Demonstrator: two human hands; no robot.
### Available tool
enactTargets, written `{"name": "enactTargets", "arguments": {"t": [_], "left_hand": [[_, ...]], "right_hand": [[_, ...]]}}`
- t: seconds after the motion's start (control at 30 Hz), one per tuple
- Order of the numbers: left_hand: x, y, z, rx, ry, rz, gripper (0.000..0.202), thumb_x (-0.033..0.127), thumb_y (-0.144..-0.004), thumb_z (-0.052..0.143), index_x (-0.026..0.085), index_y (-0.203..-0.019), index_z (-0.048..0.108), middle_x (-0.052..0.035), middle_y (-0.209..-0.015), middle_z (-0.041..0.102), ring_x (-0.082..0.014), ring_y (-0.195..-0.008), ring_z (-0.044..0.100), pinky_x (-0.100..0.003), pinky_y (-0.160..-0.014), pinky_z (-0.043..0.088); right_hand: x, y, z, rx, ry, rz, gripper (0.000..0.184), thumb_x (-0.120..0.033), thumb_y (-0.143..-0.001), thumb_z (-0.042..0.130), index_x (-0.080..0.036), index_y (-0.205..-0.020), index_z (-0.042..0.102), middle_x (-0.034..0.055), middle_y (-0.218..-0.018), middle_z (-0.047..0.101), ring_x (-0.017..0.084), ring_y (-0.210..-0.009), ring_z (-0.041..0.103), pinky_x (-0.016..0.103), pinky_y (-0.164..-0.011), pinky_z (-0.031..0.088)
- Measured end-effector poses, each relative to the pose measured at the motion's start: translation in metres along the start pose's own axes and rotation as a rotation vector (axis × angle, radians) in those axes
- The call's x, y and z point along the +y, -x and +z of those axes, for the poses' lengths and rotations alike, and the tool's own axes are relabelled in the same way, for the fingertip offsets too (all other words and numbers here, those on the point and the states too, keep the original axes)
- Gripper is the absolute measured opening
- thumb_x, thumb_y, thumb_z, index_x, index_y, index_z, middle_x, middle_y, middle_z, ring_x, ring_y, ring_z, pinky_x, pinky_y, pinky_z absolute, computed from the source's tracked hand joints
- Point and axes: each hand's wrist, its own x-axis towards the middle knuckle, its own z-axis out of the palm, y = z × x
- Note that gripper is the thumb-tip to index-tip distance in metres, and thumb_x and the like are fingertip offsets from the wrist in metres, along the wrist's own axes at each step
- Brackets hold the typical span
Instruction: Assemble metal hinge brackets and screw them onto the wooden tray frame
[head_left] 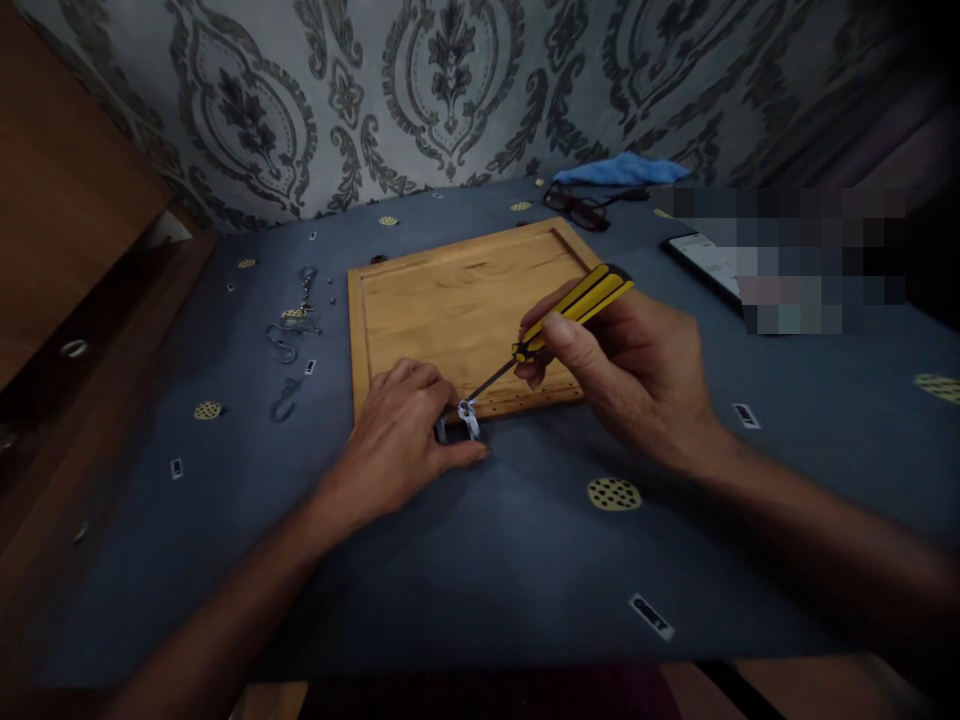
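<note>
Currently the right hand [630,370] has its grip closed around the yellow-and-black handle of a screwdriver [559,318], thumb laid along the near side of the handle, fingers wrapped behind. Handle end points to about 2 o'clock; the dark shaft runs down toward 8 o'clock. The long axis is thus a diagonal from upper right to lower left, tilted down toward the surface.

Shaft tip meets a small metal hook fitting [468,418] that sits at the near edge of the wooden board [450,300]. Tip and fitting look to be touching; the exact seat of the tip is too small to tell.

The left hand [405,435] has its grip pinched shut on that same fitting, thumb on the near side, fingers curled over the top from 9 o'clock. Left hand is the nearer hand to the fitting; the right hand stands off at 2 o'clock by the length of the shaft.

A row of small holes runs along the board's near edge, to the 3 o'clock side of the fitting.

Outward from there: loose metal hooks [289,340] lie on the blue cloth-covered surface [480,560] at 10 o'clock of the left hand, well apart. Glasses [581,205] and a blue cloth [622,170] lie beyond the board's far edge at 12 to 1 o'clock. A phone [705,262] lies at 2 o'clock, partly hidden by blur.
</note>
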Motion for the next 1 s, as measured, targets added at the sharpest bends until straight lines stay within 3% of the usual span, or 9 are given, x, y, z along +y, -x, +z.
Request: {"name": "enactTargets", "arguments": {"t": [0.47, 0.77, 1.0], "left_hand": [[0.000, 0.000, -0.001, 0.006, -0.005, 0.001, 0.039, 0.046, -0.078, 0.093, 0.017, -0.090, 0.070, -0.0053, -0.098, 0.068, -0.0289, -0.104, 0.061, -0.041, -0.090, 0.047], [0.002, -0.001, -0.002, -0.018, -0.017, -0.018, 0.036, 0.046, -0.082, 0.090, 0.018, -0.091, 0.069, -0.0052, -0.099, 0.067, -0.0292, -0.105, 0.061, -0.042, -0.090, 0.047], [0.000, 0.000, -0.001, -0.009, -0.025, -0.001, 0.035, 0.045, -0.083, 0.089, 0.018, -0.093, 0.070, -0.0065, -0.104, 0.068, -0.0299, -0.109, 0.061, -0.043, -0.094, 0.048]], "right_hand": [[0.003, -0.002, 0.001, -0.026, 0.041, -0.029, 0.039, -0.063, -0.092, 0.074, -0.024, -0.090, 0.068, -0.0014, -0.077, 0.065, 0.011, -0.059, 0.065, 0.027, -0.058, 0.055], [-0.011, -0.013, 0.013, -0.103, 0.129, -0.092, 0.040, -0.056, -0.086, 0.083, -0.021, -0.077, 0.067, -0.0029, -0.068, 0.061, 0.009, -0.053, 0.054, 0.025, -0.045, 0.042], [-0.019, -0.019, 0.019, -0.197, -0.018, -0.031, 0.035, -0.053, -0.088, 0.082, -0.022, -0.087, 0.067, -0.0044, -0.074, 0.062, 0.008, -0.054, 0.061, 0.024, -0.050, 0.051]]}}
